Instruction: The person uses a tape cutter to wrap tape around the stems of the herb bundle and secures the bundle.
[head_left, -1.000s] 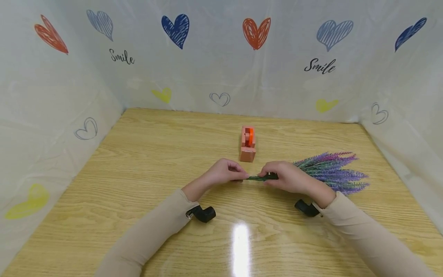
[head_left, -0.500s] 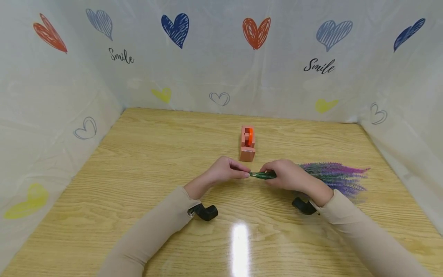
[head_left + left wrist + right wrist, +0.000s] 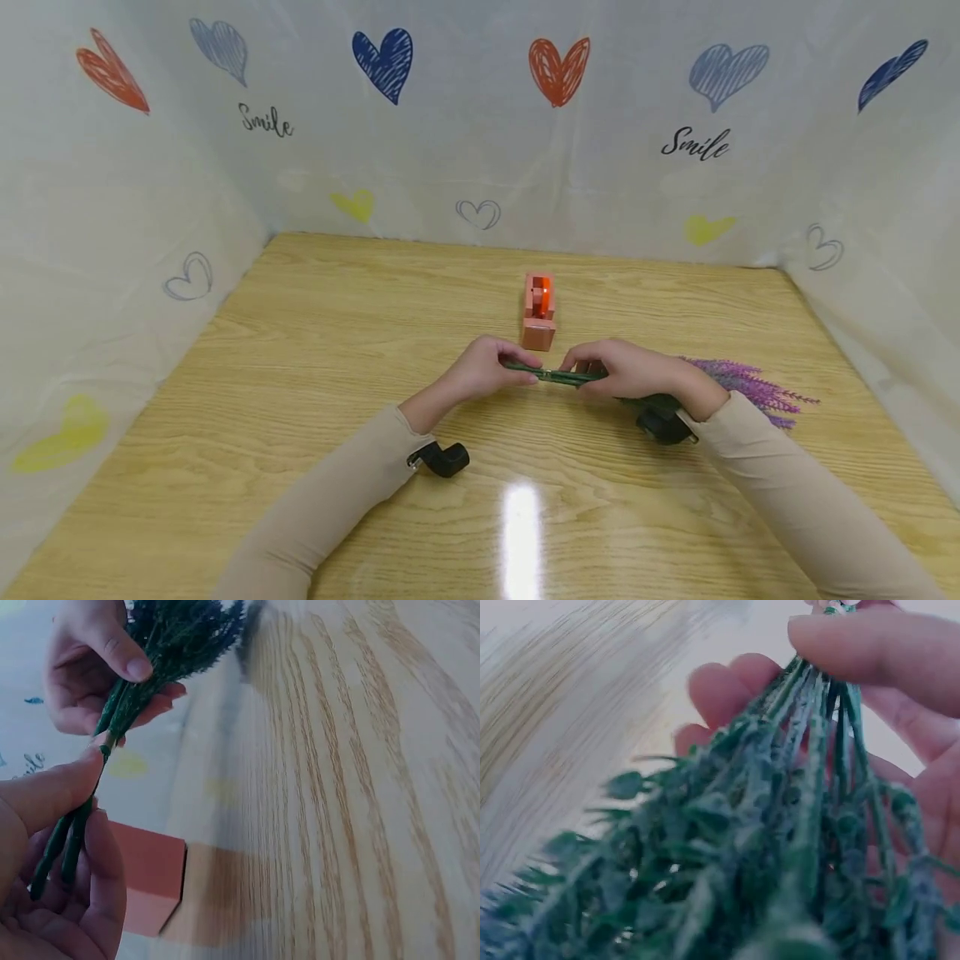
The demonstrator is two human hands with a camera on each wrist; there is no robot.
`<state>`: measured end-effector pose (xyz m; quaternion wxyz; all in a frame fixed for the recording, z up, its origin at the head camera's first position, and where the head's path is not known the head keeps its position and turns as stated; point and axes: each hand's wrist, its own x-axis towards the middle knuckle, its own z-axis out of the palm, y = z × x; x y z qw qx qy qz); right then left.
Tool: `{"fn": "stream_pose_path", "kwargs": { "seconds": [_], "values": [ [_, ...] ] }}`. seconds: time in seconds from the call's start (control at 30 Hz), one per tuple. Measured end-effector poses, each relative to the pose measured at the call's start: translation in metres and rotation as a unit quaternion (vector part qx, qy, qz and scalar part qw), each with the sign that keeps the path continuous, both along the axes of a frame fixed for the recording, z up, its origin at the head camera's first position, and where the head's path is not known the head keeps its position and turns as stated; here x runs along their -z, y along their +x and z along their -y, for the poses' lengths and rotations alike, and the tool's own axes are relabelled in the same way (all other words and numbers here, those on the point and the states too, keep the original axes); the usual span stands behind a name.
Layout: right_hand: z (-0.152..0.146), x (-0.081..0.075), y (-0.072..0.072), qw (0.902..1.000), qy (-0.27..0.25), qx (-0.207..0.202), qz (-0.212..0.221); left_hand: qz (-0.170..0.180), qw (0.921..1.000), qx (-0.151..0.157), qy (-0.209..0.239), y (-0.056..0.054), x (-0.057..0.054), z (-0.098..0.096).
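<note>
A bunch of artificial lavender (image 3: 750, 387), purple and pink at its tips, lies sideways between both hands. My left hand (image 3: 487, 367) pinches the green stem ends (image 3: 75, 840) between thumb and fingers. Close beside those fingertips, a narrow shiny band (image 3: 547, 375) wraps the stems. Farther up, my right hand (image 3: 630, 367) grips the bunch between thumb and fingers, with green leafy sprigs (image 3: 705, 847) spreading out past its palm. In the head view, the right hand and forearm cover part of the leaves and flowers.
A pink tape dispenser (image 3: 538, 335) with an orange roll (image 3: 545, 296) stands just beyond the hands on the wooden table (image 3: 337, 333). A white curtain (image 3: 480, 150) printed with hearts surrounds the back and sides. Black camera mounts (image 3: 447, 460) hang under both wrists.
The bunch has turned, with its flower heads now showing pinker and partly behind the right forearm. The stem ends have slid farther into the left hand, and the band has come into view.
</note>
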<state>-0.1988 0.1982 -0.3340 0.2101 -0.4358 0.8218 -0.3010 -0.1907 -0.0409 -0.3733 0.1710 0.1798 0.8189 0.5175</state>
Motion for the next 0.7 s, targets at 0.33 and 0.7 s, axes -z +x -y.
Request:
{"fn": "stream_pose_path", "kwargs": {
  "seconds": [0.33, 0.7],
  "values": [
    [0.009, 0.001, 0.008, 0.9855, 0.056, 0.065, -0.146, 0.097, 0.9948, 0.006, 0.029, -0.009, 0.002, 0.001],
    [0.008, 0.004, 0.006, 0.9809, 0.062, 0.076, -0.168, 0.045, 0.9986, -0.007, 0.027, -0.012, 0.001, 0.000]
  ]
}}
